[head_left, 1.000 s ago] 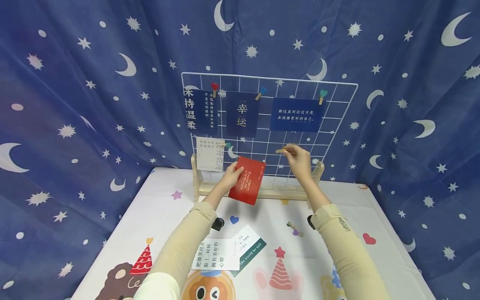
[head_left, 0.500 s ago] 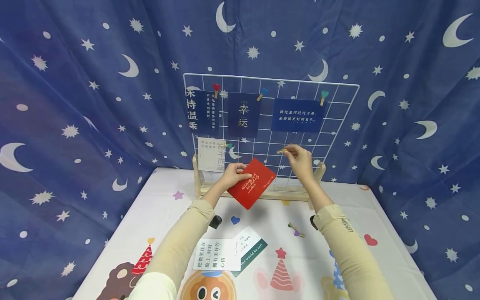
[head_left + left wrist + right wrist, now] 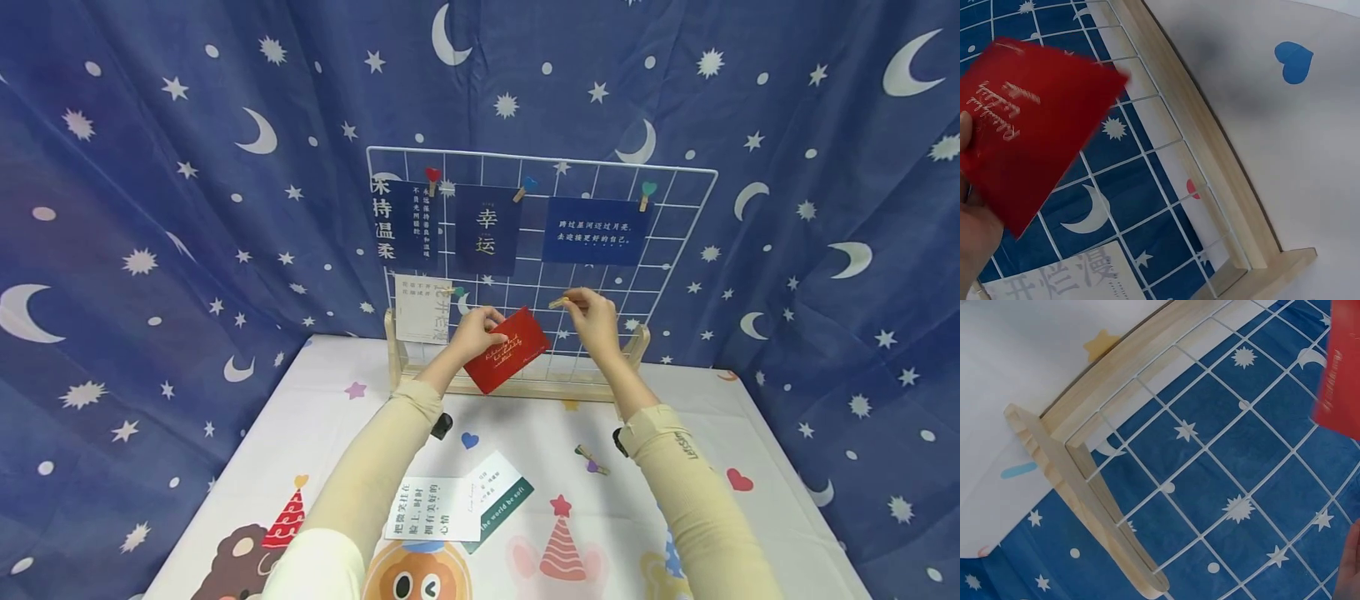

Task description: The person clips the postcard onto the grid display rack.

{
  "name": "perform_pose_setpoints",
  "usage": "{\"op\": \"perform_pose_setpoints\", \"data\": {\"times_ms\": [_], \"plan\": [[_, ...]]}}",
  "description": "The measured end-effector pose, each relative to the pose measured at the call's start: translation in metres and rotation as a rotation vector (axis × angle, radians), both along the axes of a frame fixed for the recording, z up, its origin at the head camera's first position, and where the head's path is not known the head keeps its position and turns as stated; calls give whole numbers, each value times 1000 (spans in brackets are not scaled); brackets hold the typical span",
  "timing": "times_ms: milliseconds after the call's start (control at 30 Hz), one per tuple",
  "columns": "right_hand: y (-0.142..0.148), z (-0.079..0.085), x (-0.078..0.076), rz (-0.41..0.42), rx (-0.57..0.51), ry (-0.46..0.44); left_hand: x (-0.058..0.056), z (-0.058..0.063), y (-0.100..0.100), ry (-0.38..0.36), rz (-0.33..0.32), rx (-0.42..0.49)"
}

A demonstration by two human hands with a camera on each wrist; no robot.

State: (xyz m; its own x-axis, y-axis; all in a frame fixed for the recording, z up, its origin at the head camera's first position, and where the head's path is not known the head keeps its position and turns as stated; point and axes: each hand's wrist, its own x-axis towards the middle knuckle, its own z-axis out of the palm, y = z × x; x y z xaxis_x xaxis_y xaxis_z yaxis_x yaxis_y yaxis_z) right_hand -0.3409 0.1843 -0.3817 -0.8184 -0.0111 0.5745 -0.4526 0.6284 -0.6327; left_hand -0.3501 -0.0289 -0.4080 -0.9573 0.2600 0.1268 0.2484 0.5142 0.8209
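My left hand (image 3: 474, 335) pinches a red card (image 3: 517, 343) with gold lettering by its left side, in front of the lower part of a white wire grid (image 3: 540, 287). The card is tilted and also fills the upper left of the left wrist view. To its right, my right hand (image 3: 596, 321) pinches a small wooden clothespin (image 3: 558, 303) between thumb and fingertips, close before the grid. In the right wrist view, only an edge of that hand (image 3: 1350, 569) shows, and the clothespin is out of sight.
Three dark blue cards hang along the grid's top, one being a lucky card (image 3: 486, 250); a cream card (image 3: 420, 310) hangs lower left. The grid stands on a wooden base (image 3: 547, 388). Paper cards (image 3: 431, 508) and loose clothespins (image 3: 591, 460) lie on the tablecloth.
My left hand has turned the red card from nearly upright to slanted, then lifted it slightly toward the grid. The right hand stays almost in place with the clothespin.
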Motion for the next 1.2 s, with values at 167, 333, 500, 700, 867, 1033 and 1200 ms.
{"op": "perform_pose_setpoints", "data": {"times_ms": [167, 333, 500, 700, 867, 1033, 1200], "plan": [[0, 1, -2, -13, -13, 17, -3, 5, 6, 103, 66, -80], [-6, 1, -5, -26, -4, 16, -2, 10, 9, 136, 81, -154], [-11, 0, -7, -37, -8, -20, -4, 16, 9, 152, 25, -224], [-12, -1, -10, -58, -28, -20, -10, 21, 16, 204, 18, -283], [-14, -4, -13, -53, -60, -13, -15, 19, 24, 272, 89, -264], [-16, -9, -14, -49, -72, 3, -16, 18, 28, 318, 173, -228], [-17, -12, -16, -64, -91, 58, -15, 21, 29, 359, 214, -228]]}}
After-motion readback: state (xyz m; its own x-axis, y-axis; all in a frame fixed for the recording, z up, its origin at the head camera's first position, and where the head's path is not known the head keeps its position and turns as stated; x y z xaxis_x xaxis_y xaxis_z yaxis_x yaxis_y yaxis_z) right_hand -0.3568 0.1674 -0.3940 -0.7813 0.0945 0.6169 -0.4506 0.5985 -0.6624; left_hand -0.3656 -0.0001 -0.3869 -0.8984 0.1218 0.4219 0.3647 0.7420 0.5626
